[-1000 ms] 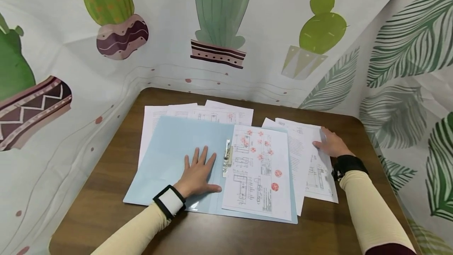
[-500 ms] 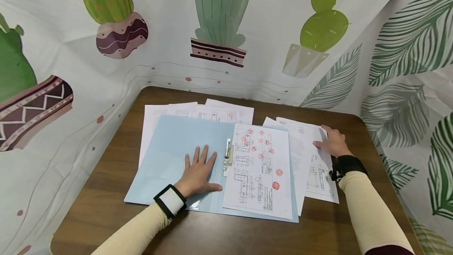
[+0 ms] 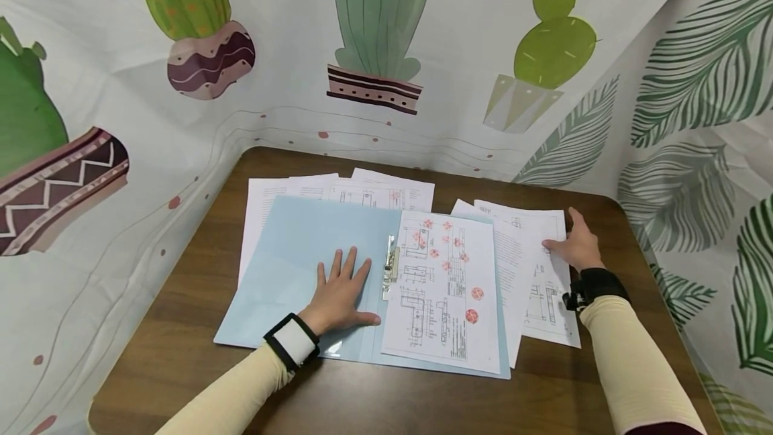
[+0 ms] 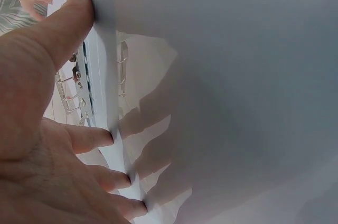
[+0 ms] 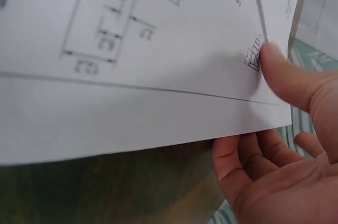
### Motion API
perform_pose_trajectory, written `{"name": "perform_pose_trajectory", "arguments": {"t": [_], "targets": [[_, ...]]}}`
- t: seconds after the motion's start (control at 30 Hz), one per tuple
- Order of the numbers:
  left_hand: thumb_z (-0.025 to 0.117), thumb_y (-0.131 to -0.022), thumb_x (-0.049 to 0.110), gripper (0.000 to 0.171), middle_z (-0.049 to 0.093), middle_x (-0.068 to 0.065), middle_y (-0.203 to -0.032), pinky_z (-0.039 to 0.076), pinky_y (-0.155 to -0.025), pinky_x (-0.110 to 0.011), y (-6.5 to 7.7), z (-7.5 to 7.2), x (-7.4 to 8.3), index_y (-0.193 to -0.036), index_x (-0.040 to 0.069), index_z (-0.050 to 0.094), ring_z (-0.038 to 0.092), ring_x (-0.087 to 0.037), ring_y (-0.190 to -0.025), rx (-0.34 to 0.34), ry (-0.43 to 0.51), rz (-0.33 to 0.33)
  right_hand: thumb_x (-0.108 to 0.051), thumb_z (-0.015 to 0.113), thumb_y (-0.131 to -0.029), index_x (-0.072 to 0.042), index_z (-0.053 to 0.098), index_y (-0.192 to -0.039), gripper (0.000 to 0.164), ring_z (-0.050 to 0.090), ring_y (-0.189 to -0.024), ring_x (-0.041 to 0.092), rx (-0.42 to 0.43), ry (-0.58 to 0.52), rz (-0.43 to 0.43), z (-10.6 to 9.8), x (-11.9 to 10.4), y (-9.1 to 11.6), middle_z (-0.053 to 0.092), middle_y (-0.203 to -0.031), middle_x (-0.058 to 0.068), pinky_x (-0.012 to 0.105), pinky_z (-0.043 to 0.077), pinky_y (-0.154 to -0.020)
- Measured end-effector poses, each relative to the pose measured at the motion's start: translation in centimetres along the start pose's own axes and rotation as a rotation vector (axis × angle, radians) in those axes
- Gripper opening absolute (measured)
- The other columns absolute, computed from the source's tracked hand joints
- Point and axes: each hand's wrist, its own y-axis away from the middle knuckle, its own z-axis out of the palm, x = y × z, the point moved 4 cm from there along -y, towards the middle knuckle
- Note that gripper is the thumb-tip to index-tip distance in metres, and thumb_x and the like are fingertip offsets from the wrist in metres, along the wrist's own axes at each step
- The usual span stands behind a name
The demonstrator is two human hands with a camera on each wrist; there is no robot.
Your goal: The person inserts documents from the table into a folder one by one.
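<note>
The blue folder (image 3: 290,240) is touched by the left hand (image 3: 339,301), fingers (image 3: 349,262) spread wide; a paper (image 3: 546,274) seems pinched by the right hand (image 3: 578,244).

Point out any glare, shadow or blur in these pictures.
Head view: small glare on the blue folder, near its front edge; left wrist view: fingers of the left hand apparently reflected on the folder; right wrist view: drawing sheet blurred at upper left, with a soft shadow beside the right hand's thumb.

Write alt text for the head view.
Left hand spread on the left side of an open blue folder, a red-marked drawing on its right side. Right hand touching the rightmost loose sheet; brown table underneath.
</note>
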Motion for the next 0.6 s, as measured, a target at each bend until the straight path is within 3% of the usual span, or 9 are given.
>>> {"name": "perform_pose_trajectory", "arguments": {"t": [0.17,0.27,0.47,0.6], "targets": [[0.087,-0.070,0.063,0.117,0.013,-0.027,-0.168,0.008,-0.112,-0.079,-0.1,0.1,-0.1,-0.159,0.005,0.037,0.004,-0.052,-0.153,0.006,-0.001,0.004,-0.014,0.070,-0.097,0.013,0.040,-0.149,0.066,0.056,-0.107,0.047,0.043,0.025,0.029,-0.5,0.2,0.3,0.057,-0.127,0.037,0.059,0.049,-0.094],[0.087,-0.070,0.063,0.117,0.013,-0.027,-0.168,0.008,-0.112,-0.079,-0.1,0.1,-0.1,-0.159,0.005,0.037,0.004,-0.053,-0.153,0.008,-0.002,0.007,-0.017,0.069,-0.098,0.015,0.054,-0.137,0.052,0.056,-0.105,0.044,0.055,0.025,0.042,-0.6,0.2,0.4,0.061,-0.124,0.034,0.055,0.050,-0.091],[0.087,-0.070,0.063,0.117,0.014,-0.027,-0.168,0.008,-0.112,-0.079,-0.1,0.0,-0.1,-0.159,0.005,0.037,0.004,-0.052,-0.153,0.005,-0.003,0.007,-0.019,0.069,-0.099,0.015,0.057,-0.133,0.049,0.056,-0.103,0.043,0.050,0.030,0.041,-0.7,0.3,0.5,0.061,-0.121,0.033,0.051,0.051,-0.087],[0.087,-0.071,0.063,0.117,0.014,-0.028,-0.168,0.008,-0.112,-0.079,-0.1,0.0,-0.1,-0.159,0.005,0.037,0.005,-0.053,-0.153,0.004,0.000,0.008,-0.019,0.066,-0.100,0.013,0.058,-0.131,0.045,0.055,-0.105,0.044,0.074,0.036,-0.021,-1.7,0.1,0.7,0.060,-0.122,0.033,0.048,0.050,-0.081]]}}
